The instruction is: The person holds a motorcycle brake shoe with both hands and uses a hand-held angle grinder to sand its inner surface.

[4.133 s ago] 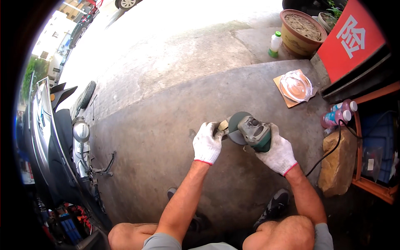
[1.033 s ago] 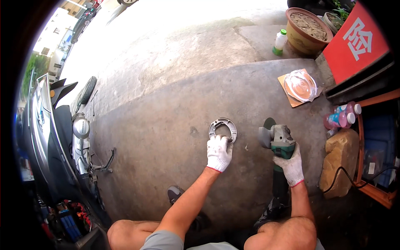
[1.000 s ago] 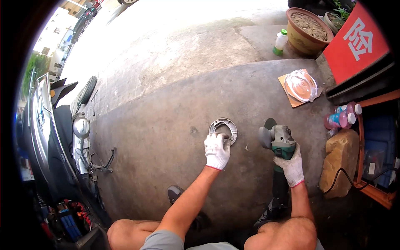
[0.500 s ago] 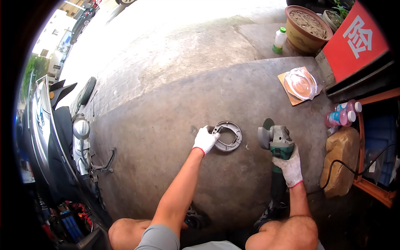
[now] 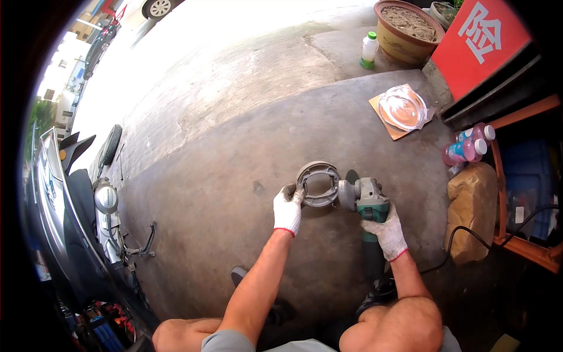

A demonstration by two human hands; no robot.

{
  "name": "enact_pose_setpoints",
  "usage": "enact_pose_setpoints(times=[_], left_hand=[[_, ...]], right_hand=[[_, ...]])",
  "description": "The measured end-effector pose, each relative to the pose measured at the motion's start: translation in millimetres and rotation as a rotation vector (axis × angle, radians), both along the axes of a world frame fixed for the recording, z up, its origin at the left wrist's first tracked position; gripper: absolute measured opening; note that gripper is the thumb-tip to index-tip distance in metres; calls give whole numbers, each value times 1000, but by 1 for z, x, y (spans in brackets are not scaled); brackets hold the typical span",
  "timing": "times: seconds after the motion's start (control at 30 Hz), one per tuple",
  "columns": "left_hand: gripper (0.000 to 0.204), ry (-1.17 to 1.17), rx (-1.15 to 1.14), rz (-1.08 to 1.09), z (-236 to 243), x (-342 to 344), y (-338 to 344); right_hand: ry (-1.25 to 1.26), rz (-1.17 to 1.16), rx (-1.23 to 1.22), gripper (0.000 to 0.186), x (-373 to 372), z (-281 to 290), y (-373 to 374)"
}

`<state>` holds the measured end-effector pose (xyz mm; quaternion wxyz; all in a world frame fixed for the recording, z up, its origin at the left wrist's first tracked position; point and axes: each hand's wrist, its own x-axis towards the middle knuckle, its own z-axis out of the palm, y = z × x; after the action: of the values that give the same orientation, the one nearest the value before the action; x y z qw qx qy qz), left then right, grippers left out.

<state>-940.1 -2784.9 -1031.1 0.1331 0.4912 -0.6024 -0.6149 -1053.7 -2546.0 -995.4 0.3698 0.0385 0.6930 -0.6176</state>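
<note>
**Brake shoes held to the grinder on the concrete floor**

At nine o'clock a grey scooter [image 5: 70, 223] stands parked, its front wheel [image 5: 109, 145] turned toward the sunlit road. Half a second ago the left hand was stretched farther out over the floor with the ring of brake shoes lying flat; now that hand has drawn back toward the person and the ring sits tilted up against the grinder's disc.

Near the centre, the left hand [image 5: 288, 208], in a white glove with a red cuff, is closed on the nine o'clock edge of the brake shoe set [image 5: 317, 183], a round grey metal ring resting on the concrete floor [image 5: 223, 193]. At three o'clock from the ring, touching it, is the disc of the green angle grinder [image 5: 365, 199]. The right hand [image 5: 387, 232], gloved alike, is wrapped around the grinder's body; it has shifted left with the tool since the earlier frame. A black cord [image 5: 463, 243] runs off toward four o'clock.

At one o'clock lies a clear plastic lid [image 5: 402, 108] on a brown cardboard square [image 5: 388, 117]. Toward twelve stands a white bottle with a green cap [image 5: 368, 50] beside a clay planter [image 5: 407, 29]. At two o'clock leans a red sign with a white character [image 5: 478, 38]. At three o'clock, pink bottles with white caps [image 5: 466, 149] lie above a tan sack [image 5: 472, 211].
</note>
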Motion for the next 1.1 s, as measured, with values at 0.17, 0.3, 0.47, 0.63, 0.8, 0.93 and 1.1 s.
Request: enact_pose_setpoints(times=[0.17,0.3,0.47,0.63,0.8,0.93,1.1], left_hand=[[28,43,-10,32,9,-7,10],[29,63,-32,8,13,-7,12],[30,73,-34,3,12,-9,14],[30,100,-47,-8,18,-11,16],[30,100,-65,-12,16,-10,14],[29,96,-119,-44,22,-13,15],[27,101,-158,-70,24,-15,13]], right_hand=[[-101,-32,-43,76,-3,13,-6],[-91,-24,-67,76,-5,12,-8],[-71,6,-76,77,-8,12,-10],[-14,-2,-48,78,-8,5,-10],[-52,-7,-66,77,-9,13,-14],[-30,8,-56,76,-12,10,-14],[62,94,-23,79,-18,13,-15]])
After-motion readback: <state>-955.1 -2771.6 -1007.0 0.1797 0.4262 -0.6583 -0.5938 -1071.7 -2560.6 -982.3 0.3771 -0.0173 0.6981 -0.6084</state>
